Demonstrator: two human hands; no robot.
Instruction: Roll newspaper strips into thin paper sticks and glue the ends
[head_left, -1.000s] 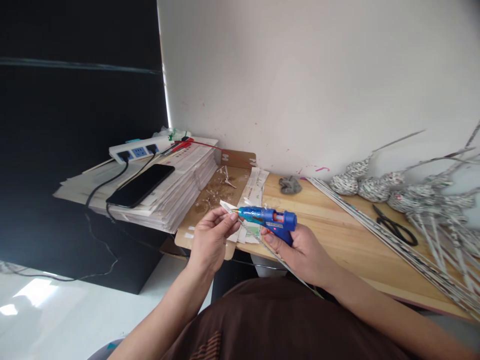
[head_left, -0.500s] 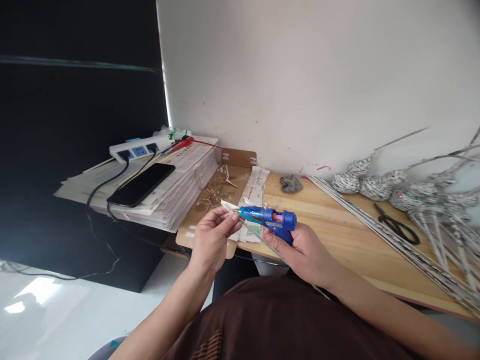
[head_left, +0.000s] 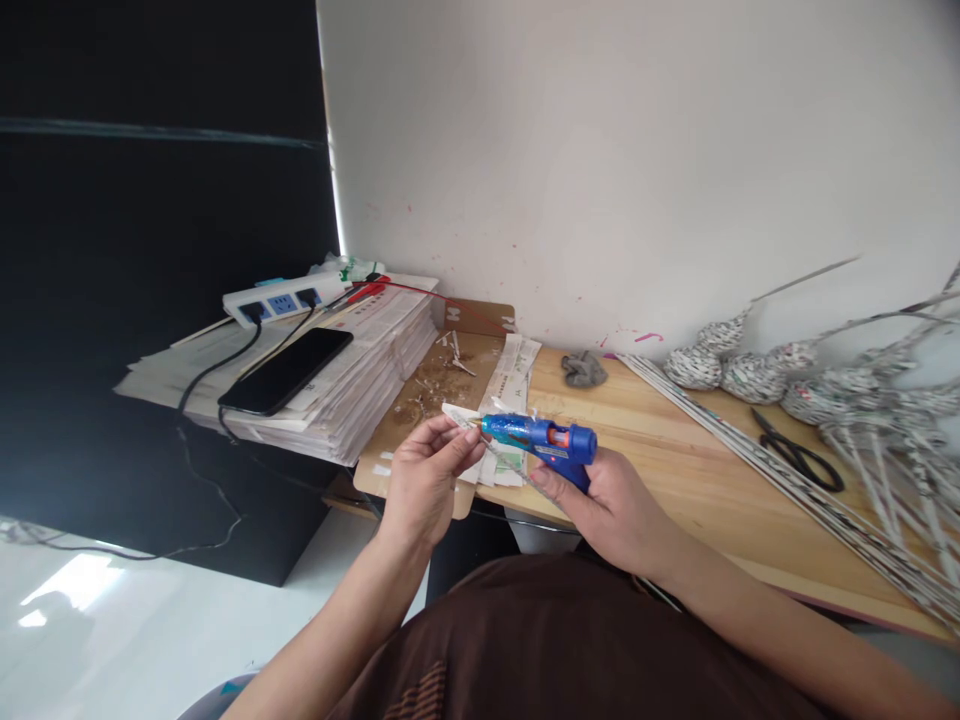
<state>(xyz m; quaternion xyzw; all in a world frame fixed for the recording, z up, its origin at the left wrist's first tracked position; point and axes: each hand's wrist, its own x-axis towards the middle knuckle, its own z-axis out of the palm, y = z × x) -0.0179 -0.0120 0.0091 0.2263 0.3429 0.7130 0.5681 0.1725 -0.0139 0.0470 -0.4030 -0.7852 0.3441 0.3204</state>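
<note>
My right hand [head_left: 600,505] is wrapped round the handle of a blue hot glue gun [head_left: 525,433], which points left. A small orange part shows in a slot of its body. My left hand [head_left: 431,465] pinches a thin rolled paper stick [head_left: 510,468] near its flat, pale end. The stick slants down to the right, passing beneath the glue gun toward my right hand. The glue gun's nozzle is right at the stick's end, by my left thumb; whether they touch I cannot tell.
On the left, a paper stack [head_left: 375,395] carries a black phone [head_left: 287,371] and a power strip [head_left: 281,300]. Scraps lie on cardboard [head_left: 409,420]. A grey cloth lump [head_left: 583,369], long paper sticks [head_left: 720,435], scissors [head_left: 799,455] and woven paper gourds [head_left: 754,376] occupy the wooden table [head_left: 637,440].
Almost nothing differs. The whole view has shifted slightly, and both hands keep the same hold on the paper stick and the glue gun.
</note>
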